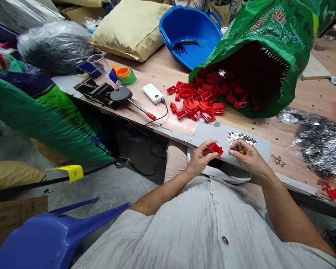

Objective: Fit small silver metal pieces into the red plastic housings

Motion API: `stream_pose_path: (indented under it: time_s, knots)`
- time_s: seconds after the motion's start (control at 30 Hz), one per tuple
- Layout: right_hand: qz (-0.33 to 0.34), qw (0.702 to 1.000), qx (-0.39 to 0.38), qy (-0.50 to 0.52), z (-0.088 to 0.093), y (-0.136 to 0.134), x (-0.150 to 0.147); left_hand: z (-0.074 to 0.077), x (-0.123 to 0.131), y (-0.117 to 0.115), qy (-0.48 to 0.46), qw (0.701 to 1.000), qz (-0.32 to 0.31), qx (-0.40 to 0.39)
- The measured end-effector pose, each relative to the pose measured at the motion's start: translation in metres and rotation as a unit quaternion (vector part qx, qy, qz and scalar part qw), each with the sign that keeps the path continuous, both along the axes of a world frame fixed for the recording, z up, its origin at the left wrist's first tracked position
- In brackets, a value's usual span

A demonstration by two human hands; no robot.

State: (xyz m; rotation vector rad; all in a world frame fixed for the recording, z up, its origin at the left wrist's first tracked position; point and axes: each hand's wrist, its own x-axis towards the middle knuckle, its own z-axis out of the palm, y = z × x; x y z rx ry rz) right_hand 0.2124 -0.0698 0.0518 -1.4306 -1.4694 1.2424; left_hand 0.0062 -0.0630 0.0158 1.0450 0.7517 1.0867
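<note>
My left hand (199, 160) pinches a small red plastic housing (216, 149) just over the near edge of the table, its hollow side partly visible. To the right of it, my right hand (248, 156) is closed around a small tool with a yellow part (241, 151); the fingers hide most of it, so its exact kind does not show. The two hands are a short gap apart. Beyond my right hand a pile of small shiny metal pieces (242, 138) lies on a grey sheet (210, 132). Several more red housings (198, 101) are heaped behind the sheet.
A green sack (294, 33) spills the red housings. Left of them are a white power bank (153, 93) with a cable and a red-handled lever press (120, 95). A blue basin (193, 28) stands behind. Bagged metal pieces (322, 142) lie right; a blue chair (44, 239) stands lower left.
</note>
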Motion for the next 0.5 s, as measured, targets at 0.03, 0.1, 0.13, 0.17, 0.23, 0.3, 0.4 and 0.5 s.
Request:
stream_pose_path:
  time_s: [0.03, 0.1, 0.13, 0.17, 0.23, 0.3, 0.4, 0.5]
  knots:
    - [0.005, 1.0, -0.015, 0.02, 0.001, -0.003, -0.005, 0.001, 0.0, -0.001, 0.009, 1.0, -0.003, 0.005]
    - [0.004, 0.998, -0.034, 0.048, 0.0, -0.008, -0.014, 0.003, 0.0, -0.002, 0.028, 0.999, -0.005, 0.018]
    - [-0.001, 0.998, -0.039, 0.055, -0.002, -0.009, -0.016, 0.004, 0.0, -0.003, 0.037, 0.999, -0.004, 0.028]
    - [-0.006, 0.997, -0.04, 0.058, -0.004, -0.01, -0.018, 0.005, 0.0, -0.004, 0.047, 0.998, -0.002, 0.04]
    - [-0.007, 0.997, -0.041, 0.065, -0.008, -0.01, -0.019, 0.006, 0.0, -0.005, 0.064, 0.996, -0.003, 0.068]
    - [0.002, 0.996, -0.043, 0.076, -0.009, -0.011, -0.02, 0.008, 0.001, -0.006, 0.077, 0.993, -0.006, 0.09]
    - [-0.001, 0.994, -0.053, 0.092, -0.007, -0.012, -0.021, 0.009, 0.001, -0.006, 0.077, 0.994, -0.011, 0.079]
    - [-0.008, 0.991, -0.084, 0.103, -0.003, -0.015, -0.022, 0.01, 0.003, -0.005, 0.038, 0.999, -0.018, 0.009]
